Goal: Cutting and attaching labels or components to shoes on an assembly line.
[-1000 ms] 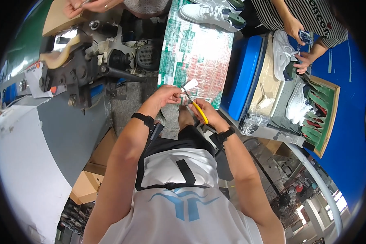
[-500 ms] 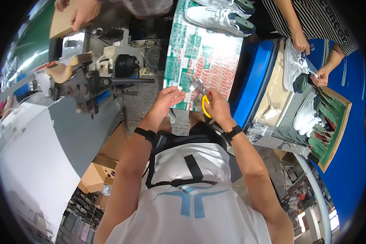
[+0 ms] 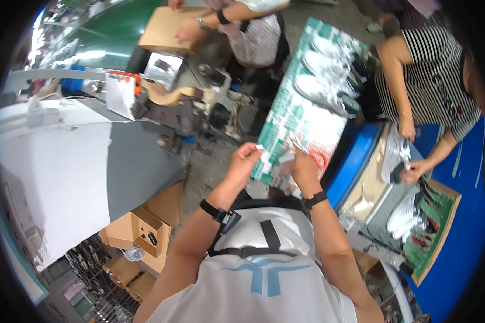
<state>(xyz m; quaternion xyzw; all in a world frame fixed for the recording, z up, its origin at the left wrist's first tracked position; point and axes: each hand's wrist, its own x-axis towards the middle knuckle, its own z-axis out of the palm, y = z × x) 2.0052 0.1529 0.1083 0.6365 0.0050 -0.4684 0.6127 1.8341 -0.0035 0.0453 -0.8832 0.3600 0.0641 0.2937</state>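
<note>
My left hand (image 3: 244,162) pinches a small white piece (image 3: 259,147) between thumb and fingertips, over the near left edge of a green, white and red patterned table (image 3: 277,126). Just to its right, my right hand (image 3: 305,168) is closed around scissors (image 3: 319,159). A red handle loop shows beside the hand, and thin metal blades point up past the fingers. Next to these fingers is a small pale grey-white strip (image 3: 286,157), blurred; I cannot tell whether it is held. The two hands are apart.
White sneakers (image 3: 319,89) stand at the table's far end. At right, a person in stripes (image 3: 423,81) handles a white shoe (image 3: 396,153) beside a tray of shoes (image 3: 442,231). A machine (image 3: 183,110) is at left; behind it, another person's hand touches a cardboard box (image 3: 167,29).
The view has shifted, bringing more of the sneakers and co-workers into sight. My left fingers are drawn into a tighter pinch. By my right hand a red loop shows where a yellow one did.
</note>
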